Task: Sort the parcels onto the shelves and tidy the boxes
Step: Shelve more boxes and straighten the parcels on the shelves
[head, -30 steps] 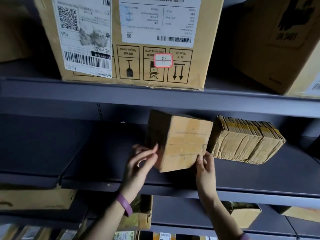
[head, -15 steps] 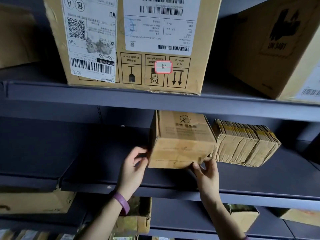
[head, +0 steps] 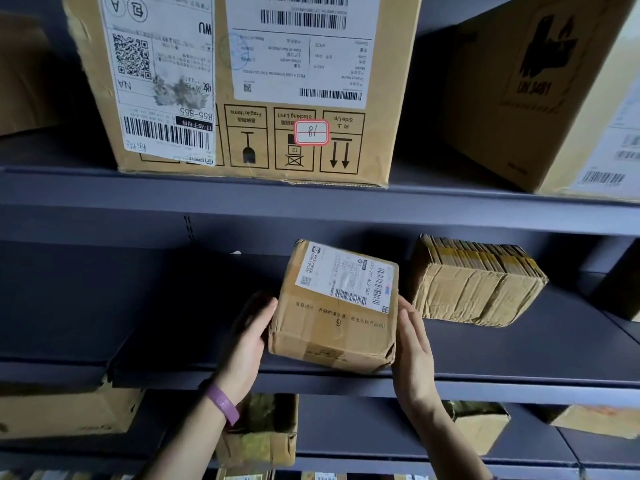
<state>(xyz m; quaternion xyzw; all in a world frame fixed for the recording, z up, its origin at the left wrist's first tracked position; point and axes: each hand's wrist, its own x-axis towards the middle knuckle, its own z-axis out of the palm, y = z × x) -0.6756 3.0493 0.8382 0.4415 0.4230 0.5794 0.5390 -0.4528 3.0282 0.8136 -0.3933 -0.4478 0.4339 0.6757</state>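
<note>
Here the small brown cardboard parcel sits label-up at the near edge of the dark grey metal shelf, left of a flattened-cardboard bundle. The left hand cups its left side with curled fingers. The right hand presses flat against its right, likely squaring it so the label stays readable.

Grey shelf carries a taped bundle and, seemingly resting, a parcel.

Three shelves, nine cardboard items, two hands.
On the top shelf stand three big cartons; at the middle shelf are one labelled parcel and one bundle of flattened cardboard; the lower shelf shows four worn boxes. One left hand, one right hand, one purple wristband.
</note>
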